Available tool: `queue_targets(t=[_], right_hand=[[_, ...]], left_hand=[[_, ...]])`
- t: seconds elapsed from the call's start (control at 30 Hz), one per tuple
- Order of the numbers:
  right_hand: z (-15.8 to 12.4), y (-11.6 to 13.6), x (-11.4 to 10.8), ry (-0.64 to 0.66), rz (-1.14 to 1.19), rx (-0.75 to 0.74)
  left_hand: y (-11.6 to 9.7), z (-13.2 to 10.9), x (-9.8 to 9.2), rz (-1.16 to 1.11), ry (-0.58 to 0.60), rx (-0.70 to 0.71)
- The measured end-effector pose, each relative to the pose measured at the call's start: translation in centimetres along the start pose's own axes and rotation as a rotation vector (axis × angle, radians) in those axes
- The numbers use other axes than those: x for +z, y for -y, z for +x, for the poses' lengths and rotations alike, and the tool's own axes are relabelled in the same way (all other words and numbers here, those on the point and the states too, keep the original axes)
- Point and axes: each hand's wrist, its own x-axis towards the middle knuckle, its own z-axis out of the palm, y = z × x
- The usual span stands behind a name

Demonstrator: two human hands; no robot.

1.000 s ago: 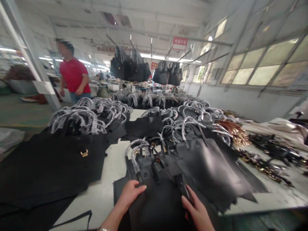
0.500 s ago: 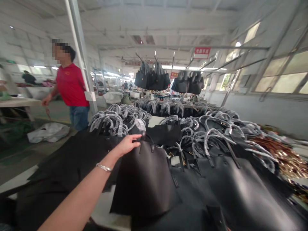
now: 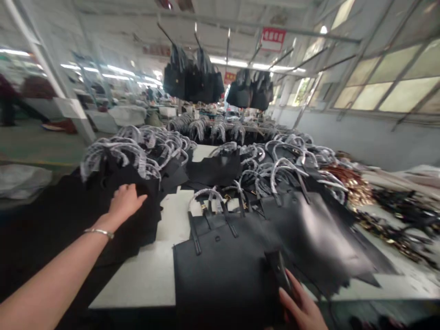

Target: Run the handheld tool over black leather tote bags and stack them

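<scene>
My left hand (image 3: 125, 201) rests on a black bag panel (image 3: 147, 197) on the left pile, thumb apart from the fingers. Plastic-wrapped handles (image 3: 129, 149) loop up just beyond it. At the lower right, my right hand (image 3: 302, 307) has its fingers closed around a short black strip-like piece (image 3: 277, 266), whose exact kind I cannot make out. Under that piece, a black handbag panel (image 3: 213, 270) lies flat, with two wrapped handles at its top edge. Another black bag panel (image 3: 323, 233) with a glossy surface lies to its right.
The white tabletop (image 3: 144, 279) shows between the piles. Brown straps with gold hardware (image 3: 354, 183) lie at the right. Finished black bags (image 3: 192, 78) hang from a rack behind. A metal post (image 3: 51, 78) stands at the left, with a white sack (image 3: 24, 178) on the floor.
My left hand has moved from the middle to the left, and the black panel it held there now lies on the left pile. My right hand has come into view. The view has shifted.
</scene>
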Motion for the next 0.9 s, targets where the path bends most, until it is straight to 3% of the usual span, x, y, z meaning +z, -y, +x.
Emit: queue_targets(t=[0.1, 0.13, 0.17, 0.23, 0.33, 0.43, 0.67, 0.9], right_hand=[[-0.1, 2.9, 0.5, 0.074, -0.01, 0.052], [0.2, 3.7, 0.6, 0.083, -0.029, 0.056], [0.5, 4.4, 0.6, 0.092, -0.046, 0.057], [1.4, 5.6, 0.5, 0.113, -0.078, 0.064], [2.7, 7.6, 0.1, 0.143, -0.105, 0.084], [3.7, 9.5, -0.9, 0.128, -0.108, 0.134], [6.3, 11.6, -4.1, 0.128, -0.078, 0.23], [11.2, 13.6, -4.2, 0.212, -0.118, 0.289]], left_hand=[[-8.3, -6.8, 5.7, -0.102, 0.085, 0.352], [-11.2, -9.4, 6.9, -0.152, 0.039, 0.479], [-13.9, -11.9, 7.9, -0.222, 0.037, 0.614], [-18.6, -16.3, 9.0, -0.338, 0.215, 0.856], [-22.3, -20.5, 9.5, -0.366, 0.415, 0.916], [-22.3, -22.1, 9.5, -0.378, 0.46, 0.935], [-18.7, -22.5, 8.9, -0.383, 0.536, 1.022], [-18.1, -22.6, 8.9, -0.378, 0.553, 1.051]])
